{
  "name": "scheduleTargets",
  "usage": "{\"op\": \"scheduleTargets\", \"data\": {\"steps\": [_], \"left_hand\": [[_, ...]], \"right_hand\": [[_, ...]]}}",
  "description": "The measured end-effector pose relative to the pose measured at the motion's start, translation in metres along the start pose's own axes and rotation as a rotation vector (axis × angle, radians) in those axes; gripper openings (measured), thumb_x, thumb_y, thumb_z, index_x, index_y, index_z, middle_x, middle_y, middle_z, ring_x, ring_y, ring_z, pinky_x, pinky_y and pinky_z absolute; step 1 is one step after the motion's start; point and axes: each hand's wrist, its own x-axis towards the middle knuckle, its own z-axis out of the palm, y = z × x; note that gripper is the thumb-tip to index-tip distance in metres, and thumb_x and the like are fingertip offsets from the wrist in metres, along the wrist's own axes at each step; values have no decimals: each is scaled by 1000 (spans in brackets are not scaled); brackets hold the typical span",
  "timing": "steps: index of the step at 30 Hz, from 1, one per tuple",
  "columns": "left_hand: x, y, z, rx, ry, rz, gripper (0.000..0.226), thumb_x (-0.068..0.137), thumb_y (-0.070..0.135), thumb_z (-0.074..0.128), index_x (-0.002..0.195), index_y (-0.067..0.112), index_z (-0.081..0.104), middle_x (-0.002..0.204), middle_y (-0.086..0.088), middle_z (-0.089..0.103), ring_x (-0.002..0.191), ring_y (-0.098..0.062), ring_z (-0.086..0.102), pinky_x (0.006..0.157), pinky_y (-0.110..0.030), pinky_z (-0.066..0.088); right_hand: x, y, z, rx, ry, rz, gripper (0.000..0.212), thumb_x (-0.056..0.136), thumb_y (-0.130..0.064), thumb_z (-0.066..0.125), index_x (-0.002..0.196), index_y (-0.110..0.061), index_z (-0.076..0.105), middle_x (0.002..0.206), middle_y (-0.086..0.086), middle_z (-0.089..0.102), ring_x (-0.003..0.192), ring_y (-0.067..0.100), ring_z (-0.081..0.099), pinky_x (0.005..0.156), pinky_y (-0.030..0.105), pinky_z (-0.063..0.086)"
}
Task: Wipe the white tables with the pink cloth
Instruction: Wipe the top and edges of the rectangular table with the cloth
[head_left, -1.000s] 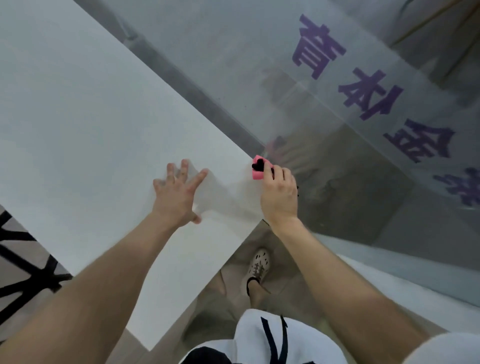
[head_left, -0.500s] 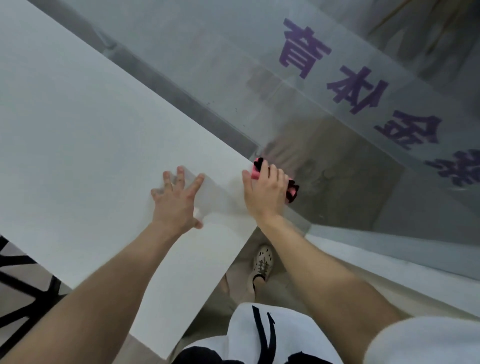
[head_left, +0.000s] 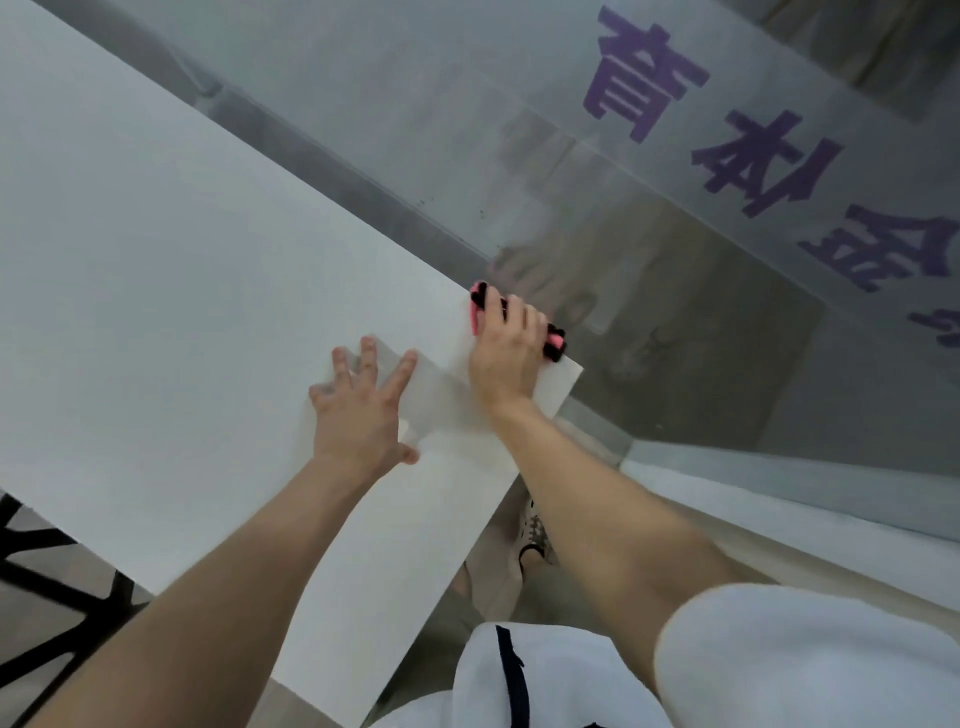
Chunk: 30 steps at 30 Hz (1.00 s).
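Since the earlier frames the cloth (head_left: 554, 344) has slid from the very corner of the table (head_left: 171, 270) a little way inward along its far edge, and the right hand (head_left: 506, 358) has gone with it, so that a strip of bare white corner now shows to the right of the knuckles. The cloth is pink with black patches, bunched small, and lies pressed on the tabletop under the right hand; only two bits of it peep out, one past the fingertips at the far edge and one at the right side of the hand. The right hand is curled down over the cloth, fingers bent and gripping it against the surface.

The left hand (head_left: 363, 410) lies just beside it, to the left and a little nearer the person, flat on the table with fingers spread wide and nothing in it (its thumb points toward the right wrist). The two hands are close but apart.

The table runs as a broad white slab from upper left to the near edge. Beyond its far edge stands a glass wall (head_left: 545, 130) with large purple characters (head_left: 769, 161) on a frosted band. Below the table corner a shoe (head_left: 535, 532) shows on the floor, and a white sleeve (head_left: 805, 660) covers the right upper arm. At the lower left a black frame (head_left: 57, 587) crosses the floor.
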Motion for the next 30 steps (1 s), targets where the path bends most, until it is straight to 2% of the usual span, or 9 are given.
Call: {"op": "scheduleTargets", "data": {"steps": [3,6,9,15,18,20,22,25,30], "left_hand": [[0,-1,0,-4,5,-1,146,66,82,83,167,47,-16,180,-14,-11,162,-50,4,110,-60,45],[-1,-1,-2,-14,-4,10,146,66,81,84,167,47,-15,180,-14,-11,163,-51,5,111,-61,45],[0,-1,-4,-24,-3,10,145,67,79,86,168,47,-14,180,-14,-11,163,-50,4,113,-61,44],[-1,-1,-7,-31,-6,-1,146,66,80,85,166,50,-18,181,-13,-10,164,-49,4,113,-60,44],[-3,-2,-7,-31,-9,11,146,66,79,86,167,48,-15,180,-12,-10,164,-49,4,113,-60,45],[-3,-1,-7,-28,-2,12,145,67,79,85,167,48,-14,180,-12,-10,164,-50,4,113,-60,45],[-1,-1,-7,-17,-3,8,144,67,79,85,167,48,-14,181,-13,-10,164,-50,4,112,-61,45],[-1,0,-8,-18,-16,5,145,66,80,85,167,48,-13,180,-13,-9,163,-50,5,110,-60,45],[-1,-2,-8,-26,5,8,147,62,81,86,166,50,-13,180,-14,-4,163,-49,9,109,-60,48]], "right_hand": [[17,-15,10,20,-44,-59,50,94,-4,61,143,-10,61,114,15,66,103,38,60,103,52,46],[-13,41,-15,-21,-74,-96,63,91,2,60,152,-12,54,122,15,65,113,36,59,109,51,46],[-34,68,-35,-63,-20,-10,55,95,-1,62,149,-13,58,120,13,67,112,35,60,110,50,47],[37,-46,5,-42,-96,-105,43,92,-8,66,135,-11,69,100,11,73,92,34,67,90,43,51],[22,1,-13,-36,-92,-124,34,99,-18,72,132,-14,71,95,7,72,82,31,68,75,42,53],[-8,55,-31,-40,-63,-91,34,109,-25,61,140,-14,68,106,8,74,91,31,68,81,44,55],[-27,77,-41,-80,-63,-32,37,107,-15,60,144,-10,63,117,13,72,105,35,66,97,47,55],[-3,20,-21,-86,-54,-43,47,89,5,58,135,-3,64,109,19,70,103,40,65,100,51,53],[43,-52,5,32,-184,-104,55,89,5,58,142,-7,64,108,15,70,99,37,65,94,45,50]]}}
